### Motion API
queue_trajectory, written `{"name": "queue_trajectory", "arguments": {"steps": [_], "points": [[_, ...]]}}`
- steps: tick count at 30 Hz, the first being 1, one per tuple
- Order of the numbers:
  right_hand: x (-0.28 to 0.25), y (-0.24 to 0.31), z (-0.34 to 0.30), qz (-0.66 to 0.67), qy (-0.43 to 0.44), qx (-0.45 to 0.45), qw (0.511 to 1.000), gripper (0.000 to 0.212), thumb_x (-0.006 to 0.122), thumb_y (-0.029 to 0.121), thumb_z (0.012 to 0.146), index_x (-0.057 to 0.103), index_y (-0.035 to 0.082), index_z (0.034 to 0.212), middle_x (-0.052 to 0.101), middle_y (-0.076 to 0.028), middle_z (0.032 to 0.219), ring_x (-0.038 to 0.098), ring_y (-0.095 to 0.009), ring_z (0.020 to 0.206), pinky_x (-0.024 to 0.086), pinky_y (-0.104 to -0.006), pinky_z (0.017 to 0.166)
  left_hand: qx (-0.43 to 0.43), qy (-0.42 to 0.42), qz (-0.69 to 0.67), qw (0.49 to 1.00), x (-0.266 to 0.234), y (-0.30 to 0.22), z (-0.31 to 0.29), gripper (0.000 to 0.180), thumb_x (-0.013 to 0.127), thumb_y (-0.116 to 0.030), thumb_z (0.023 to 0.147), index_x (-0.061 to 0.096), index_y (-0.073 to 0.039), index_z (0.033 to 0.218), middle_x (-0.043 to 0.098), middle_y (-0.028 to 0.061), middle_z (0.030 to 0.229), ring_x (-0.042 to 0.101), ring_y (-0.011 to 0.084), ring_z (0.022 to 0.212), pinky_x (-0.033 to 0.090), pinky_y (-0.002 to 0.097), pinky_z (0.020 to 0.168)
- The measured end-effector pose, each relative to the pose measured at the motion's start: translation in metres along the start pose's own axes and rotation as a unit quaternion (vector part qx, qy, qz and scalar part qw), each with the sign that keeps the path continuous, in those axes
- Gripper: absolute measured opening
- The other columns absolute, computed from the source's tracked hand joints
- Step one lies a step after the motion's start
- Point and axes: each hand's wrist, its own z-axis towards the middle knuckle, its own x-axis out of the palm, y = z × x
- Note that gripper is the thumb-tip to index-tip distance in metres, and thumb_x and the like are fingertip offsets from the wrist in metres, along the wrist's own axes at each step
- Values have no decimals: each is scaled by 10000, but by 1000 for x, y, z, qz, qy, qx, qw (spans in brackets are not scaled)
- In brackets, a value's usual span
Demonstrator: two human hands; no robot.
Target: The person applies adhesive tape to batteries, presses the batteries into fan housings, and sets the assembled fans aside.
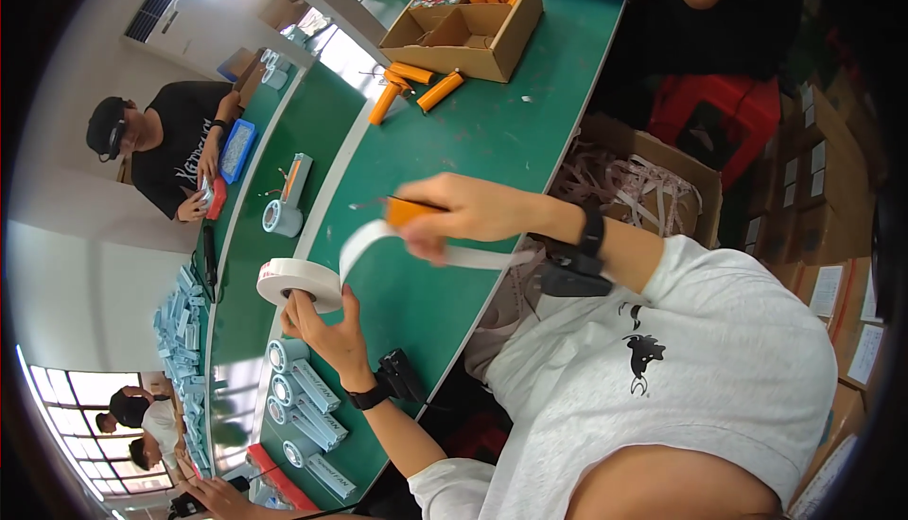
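White tape roll [298, 283] in left hand [326, 331], orange cylinder [411, 211] gripped in right hand [463, 212].

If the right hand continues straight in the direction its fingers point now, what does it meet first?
The right hand, holding an orange cylinder wrapped by a white tape strip, points leftward across the green table. Probably it first meets the small tape roll there, though depth is unclear.

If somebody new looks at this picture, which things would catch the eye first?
Probably the white tape roll held by the left hand at centre, its strip running to an orange cylinder in the right hand. More orange cylinders lie beside a cardboard box on the green table.
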Motion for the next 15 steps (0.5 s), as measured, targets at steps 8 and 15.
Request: {"name": "queue_trajectory", "arguments": {"steps": [8, 15], "points": [[-10, 40, 40, -302, -298, -249, 871, 223, 549, 163, 843, 511, -46, 911, 606, -104, 781, 595, -134, 664, 460, -253, 600, 81, -7, 38, 996, 1, 2, 1, 526, 684, -105, 646, 475, 64, 1098, 528, 173, 1061, 444, 302, 1046, 231, 436, 940], [-6, 72, 23, -171, -79, -138, 972, 235, 556, 168, 839, 526, -40, 945, 610, -106, 789, 598, -140, 705, 453, -247, 612, 82, -54, 42, 994, -7, 2, 0, 531, 680, -78, 660, 478, 42, 1136, 511, 169, 1136, 426, 307, 1097, 237, 437, 953]]}}
